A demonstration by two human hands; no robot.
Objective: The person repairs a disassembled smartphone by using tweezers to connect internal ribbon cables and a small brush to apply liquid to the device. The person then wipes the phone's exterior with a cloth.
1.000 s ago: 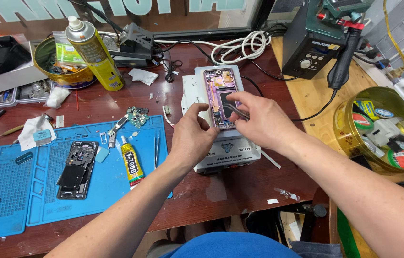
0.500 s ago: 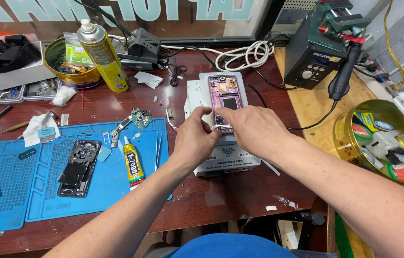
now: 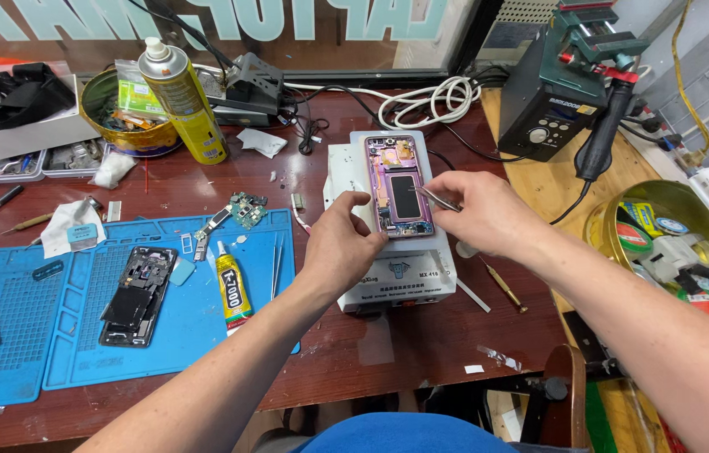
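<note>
Dark red wood of the bench (image 3: 203, 180) fills most of my view, crowded with repair things. At the centre, my right hand (image 3: 489, 214) has its fingers (image 3: 455, 189) pinched on thin metal tweezers (image 3: 437, 198), whose tip points down-left onto the open purple phone frame (image 3: 399, 186). My left hand (image 3: 342, 247) is curled, with the thumb pressed on the lower left edge of the frame; I judge this keeps it steady while the tweezers work inside. The phone lies flat on a white heating plate machine (image 3: 396, 273), probably so that warmth softens the glue under it.

Going outward, at left of the centre a tube of glue (image 3: 231, 285) and a second, black phone body (image 3: 132, 294) rest on the blue mat (image 3: 78, 335). A small green circuit board (image 3: 247, 208) is above the mat. A yellow spray can (image 3: 182, 101) stands in the upper left, and a soldering station (image 3: 552, 109) in the upper right.

Compared with half a second before, my hands have moved lower on the phone, so its dark inner part is now uncovered, and the tweezers show clearly.
</note>
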